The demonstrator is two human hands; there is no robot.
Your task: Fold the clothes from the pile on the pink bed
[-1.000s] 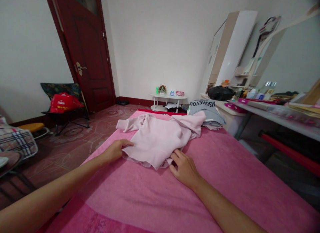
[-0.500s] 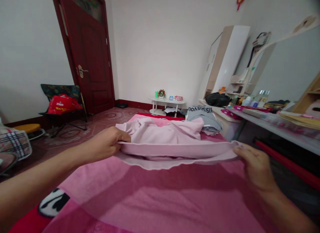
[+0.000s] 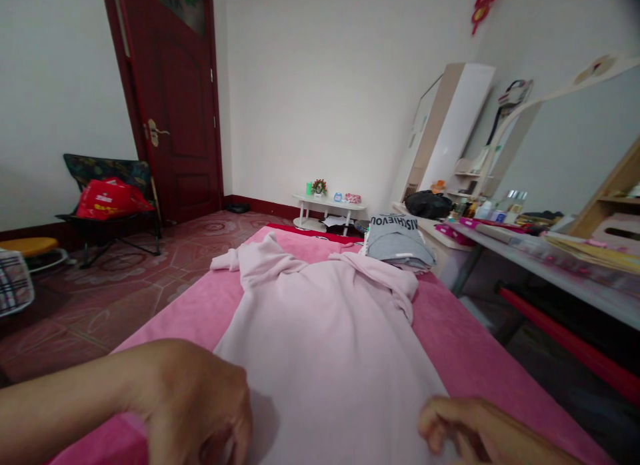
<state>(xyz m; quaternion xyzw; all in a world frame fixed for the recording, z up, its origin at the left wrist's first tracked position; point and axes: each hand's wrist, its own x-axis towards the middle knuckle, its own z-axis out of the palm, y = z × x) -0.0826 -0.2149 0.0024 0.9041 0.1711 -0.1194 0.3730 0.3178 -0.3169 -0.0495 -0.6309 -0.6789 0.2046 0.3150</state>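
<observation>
A pale pink sweatshirt (image 3: 325, 338) lies spread lengthwise on the pink bed cover (image 3: 450, 332), its sleeves bunched at the far end. My left hand (image 3: 195, 405) is closed on the garment's near left hem corner, close to the camera. My right hand (image 3: 465, 428) is curled on the near right hem corner at the bottom edge of the view. Both hands hold the hem taut across the bed's near end.
Folded grey clothes (image 3: 400, 242) sit at the bed's far right corner. A cluttered desk (image 3: 550, 242) with a mirror runs along the right. A dark red door (image 3: 173, 105), a folding chair with a red bag (image 3: 107, 198) and a small white table (image 3: 327, 205) stand beyond.
Both hands took the crumpled sweatshirt's hem, lifted and stretched it wide, then drew it toward me. The garment now lies flat and spread along the bed.
</observation>
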